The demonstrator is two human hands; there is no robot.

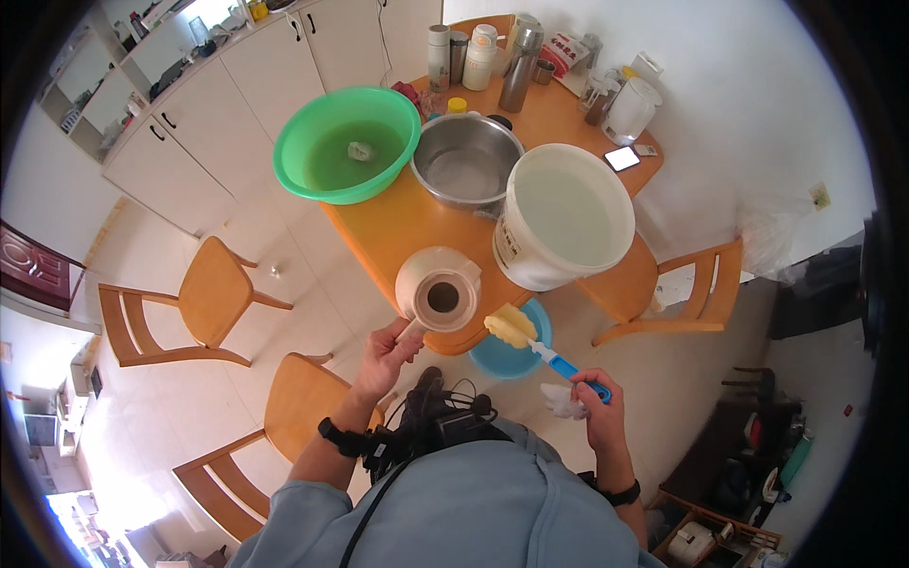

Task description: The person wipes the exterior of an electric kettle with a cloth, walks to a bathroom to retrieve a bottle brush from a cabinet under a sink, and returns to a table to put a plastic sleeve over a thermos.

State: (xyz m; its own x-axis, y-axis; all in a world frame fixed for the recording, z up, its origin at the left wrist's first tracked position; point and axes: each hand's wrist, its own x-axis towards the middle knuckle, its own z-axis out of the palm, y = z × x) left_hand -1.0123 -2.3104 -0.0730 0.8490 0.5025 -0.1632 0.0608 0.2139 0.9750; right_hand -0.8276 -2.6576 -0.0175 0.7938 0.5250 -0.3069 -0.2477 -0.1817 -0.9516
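Note:
My left hand (387,355) grips the handle of a beige thermos jug (439,287), its round mouth uncovered and facing up, at the near end of the wooden table. In my right hand (600,405) is a sponge bottle brush (561,363) with a blue and white handle; its yellow sponge head points toward the jug without touching it. A white crumpled thing (562,401) shows beside my right hand; whether I hold it is unclear. Beyond the jug stand a white bucket of water (568,206), a steel basin (469,160) and a green basin (348,145) of cloudy water with a white wad in it.
A blue basin (513,355) sits below the table's near corner. Several flasks (479,60), an electric kettle (632,110) and a phone (622,159) are at the far side of the table. Wooden chairs stand at left (214,292) and right (621,277).

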